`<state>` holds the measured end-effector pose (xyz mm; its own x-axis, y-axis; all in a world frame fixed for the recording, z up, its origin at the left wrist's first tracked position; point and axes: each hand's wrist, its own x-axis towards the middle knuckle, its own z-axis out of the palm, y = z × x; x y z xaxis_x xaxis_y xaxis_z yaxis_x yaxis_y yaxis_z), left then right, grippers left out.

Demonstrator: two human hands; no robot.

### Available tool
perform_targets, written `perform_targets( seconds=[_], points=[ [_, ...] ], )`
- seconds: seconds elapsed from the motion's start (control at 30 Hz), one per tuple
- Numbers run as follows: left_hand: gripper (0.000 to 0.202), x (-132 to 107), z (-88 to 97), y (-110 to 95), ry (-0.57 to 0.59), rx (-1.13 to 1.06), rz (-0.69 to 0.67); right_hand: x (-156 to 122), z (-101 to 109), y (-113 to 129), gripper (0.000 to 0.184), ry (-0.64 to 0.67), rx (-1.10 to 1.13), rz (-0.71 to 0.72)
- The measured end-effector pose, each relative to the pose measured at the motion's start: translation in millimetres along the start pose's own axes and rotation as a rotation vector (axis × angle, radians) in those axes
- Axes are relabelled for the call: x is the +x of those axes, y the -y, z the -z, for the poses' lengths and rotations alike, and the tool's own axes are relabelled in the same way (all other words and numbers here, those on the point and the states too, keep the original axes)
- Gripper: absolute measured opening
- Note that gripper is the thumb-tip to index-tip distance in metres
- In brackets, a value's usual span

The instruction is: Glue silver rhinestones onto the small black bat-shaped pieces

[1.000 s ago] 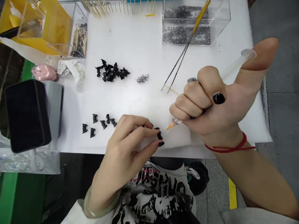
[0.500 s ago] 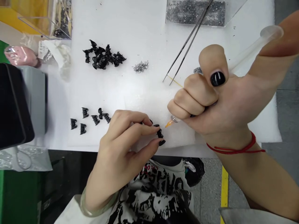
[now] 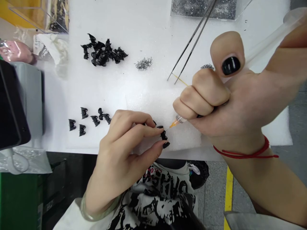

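My left hand [image 3: 127,140] pinches a small black bat-shaped clip piece [image 3: 163,134] between thumb and fingertips, near the table's front edge. My right hand [image 3: 211,92] is closed around a syringe [image 3: 181,119], whose fist-covered barrel is mostly hidden. Its orange needle hub [image 3: 174,123] points down-left, and the thin needle tip reaches the upper edge of the clip piece; whether they touch I cannot tell. Translucent plastic of the syringe runs up past my thumb. Left of my left hand, several similar black pieces [image 3: 95,120] lie spread out. Metal tweezers [image 3: 189,52] lie beyond my right fist, prongs apart.
A heap of black pieces [image 3: 103,52] lies at the back left, beside a small pile of tiny metal springs [image 3: 144,64]. A clear box [image 3: 203,16] of tiny metal parts stands at the back. A grey device [image 3: 30,95] with a black screen borders the left side.
My right hand has brought the syringe slightly left and up, so its needle tip now meets the clip piece's edge. The left hand keeps its pinch. The whole view has shifted slightly.
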<state>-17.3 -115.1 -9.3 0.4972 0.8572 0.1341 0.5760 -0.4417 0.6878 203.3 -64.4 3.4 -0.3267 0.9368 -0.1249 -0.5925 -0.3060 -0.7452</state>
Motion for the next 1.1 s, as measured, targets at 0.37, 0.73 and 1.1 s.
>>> perform_targets(
  seconds=[0.37,0.73,1.1],
  points=[
    [0.014,1.8,-2.0,1.1,-0.018,-0.040,-0.040,-14.8,-4.2,1.3,0.067,0.019,0.002,0.100],
    [0.020,3.3,-2.1,5.8,-0.013,-0.083,-0.072,-1.8,-1.1,-3.8,0.084,-0.015,0.164,-0.030],
    [0.018,3.9,-0.2,5.1,0.017,-0.076,-0.058,3.4,-16.3,1.0,0.091,-0.307,0.152,-0.182]
  ],
)
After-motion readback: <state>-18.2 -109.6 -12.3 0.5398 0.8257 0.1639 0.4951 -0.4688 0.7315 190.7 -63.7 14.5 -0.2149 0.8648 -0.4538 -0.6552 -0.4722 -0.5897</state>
